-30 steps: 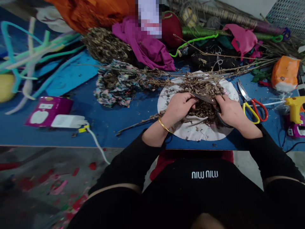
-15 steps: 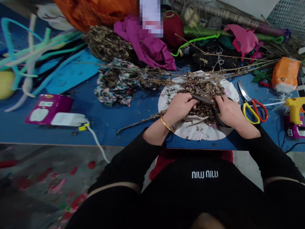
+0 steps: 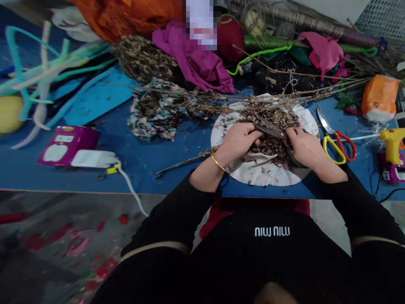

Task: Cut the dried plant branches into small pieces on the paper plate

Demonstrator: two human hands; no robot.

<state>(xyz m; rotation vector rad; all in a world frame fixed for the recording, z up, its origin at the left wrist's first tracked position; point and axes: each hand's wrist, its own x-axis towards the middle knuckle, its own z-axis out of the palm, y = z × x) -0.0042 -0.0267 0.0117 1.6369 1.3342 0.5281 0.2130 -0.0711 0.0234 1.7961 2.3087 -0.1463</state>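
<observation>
A pair of dark scissors (image 3: 274, 130) is gripped by its handles in my right hand (image 3: 302, 145), its blades pointing left over a heap of dried leaves (image 3: 275, 150). My left hand (image 3: 242, 141), with a gold bangle on the wrist, is closed beside the blade tips; what its fingers pinch is hidden. Beneath both hands, the leaves lie on a round white cloth (image 3: 253, 175). Dry twigs (image 3: 303, 100) stretch across the back of the cloth, and one stem (image 3: 180, 164) sticks out to the left of my left wrist.
Red-and-yellow-handled scissors (image 3: 340, 147) and a yellow glue gun (image 3: 392, 141) lie at the right. Patterned fabric (image 3: 152, 122) holding dried leaves sits left of the cloth. A purple box (image 3: 68, 145) and foam strips (image 3: 41, 93) are farther left. Magenta cloth (image 3: 196, 59) lies behind.
Both hands and the dark scissors stay almost in place over the leaves. The view has shifted very slightly, so things at the left appear a little farther right.
</observation>
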